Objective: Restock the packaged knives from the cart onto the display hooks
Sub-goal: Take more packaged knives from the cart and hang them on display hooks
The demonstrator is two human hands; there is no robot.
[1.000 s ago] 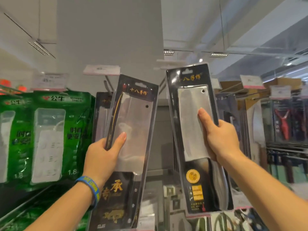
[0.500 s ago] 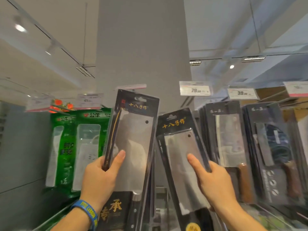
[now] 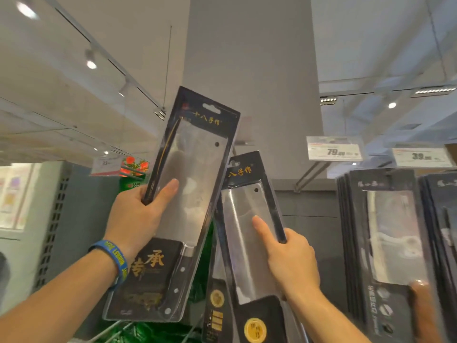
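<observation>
- Left hand (image 3: 133, 219) grips the left pack (image 3: 195, 194): flat glossy black card, clear blister over a rectangular steel cleaver, raised and tilted right.
- Right hand (image 3: 291, 258) grips the matching right pack (image 3: 247, 231), lower, its top corner behind the first.
- Hung packs (image 3: 385, 243) at the right.

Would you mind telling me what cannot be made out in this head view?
- Any hook behind the left pack: hidden by that pack.
- Right pack bottom: cut off by the lower edge.
- Fingers of the left hand and right hand: behind the packs.
- Small print on the 79 tag: blurred.
- The cart: out of frame.
</observation>
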